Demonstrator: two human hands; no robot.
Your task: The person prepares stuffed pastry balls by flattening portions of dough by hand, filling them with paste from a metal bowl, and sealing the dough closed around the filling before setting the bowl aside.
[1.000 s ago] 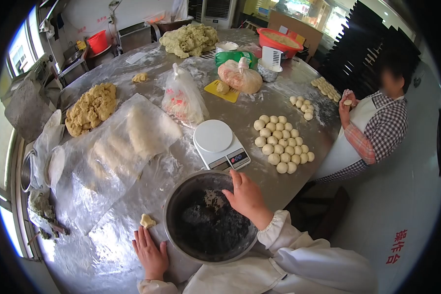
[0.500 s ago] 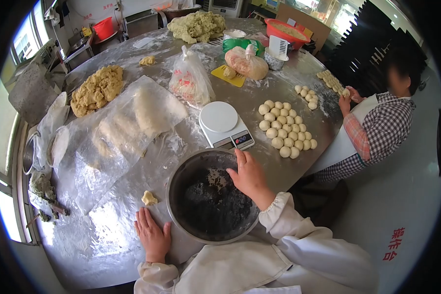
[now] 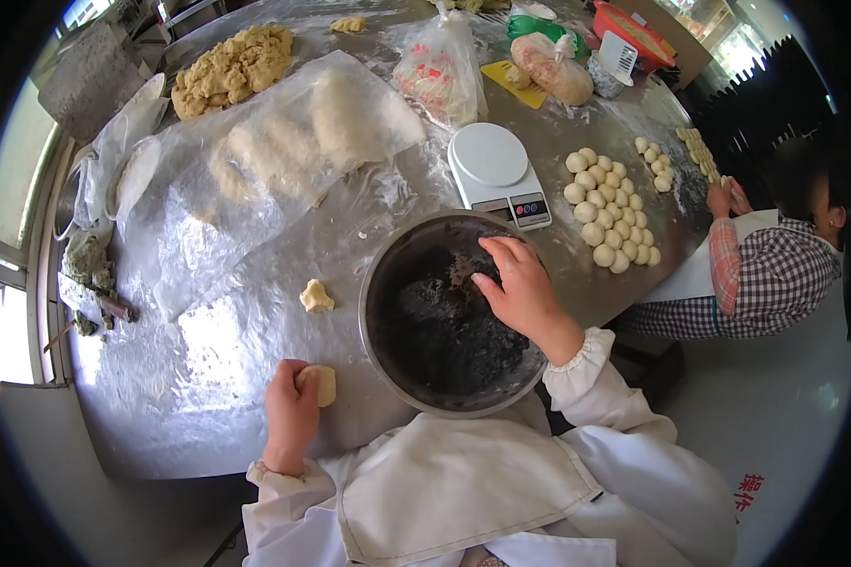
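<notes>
My left hand (image 3: pixel 293 404) is closed around the edge of a flattened dough piece (image 3: pixel 326 386), held just above the table's front part. My right hand (image 3: pixel 531 300) reaches over a large metal bowl (image 3: pixel 367 326), thumb and fingers apart, with nothing visible between them. Inside the bowl lies a dark, crumbly filling (image 3: pixel 444 350). A small lump of dough (image 3: pixel 317 296) rests on the table left of the bowl. Behind the bowl stands a white kitchen scale (image 3: pixel 497 175).
Many round dough balls (image 3: pixel 607 208) sit right of the scale. Plastic sheeting (image 3: pixel 236 198) covers dough on the left, near a big dough mass (image 3: pixel 234 71). A plastic bag (image 3: pixel 442 76) stands behind. A co-worker (image 3: pixel 761 265) handles dough at the right edge.
My left hand has gone from lying flat on the table to gripping the flattened dough piece. My right hand stays over the bowl. The view has shifted, moving the scene right and up.
</notes>
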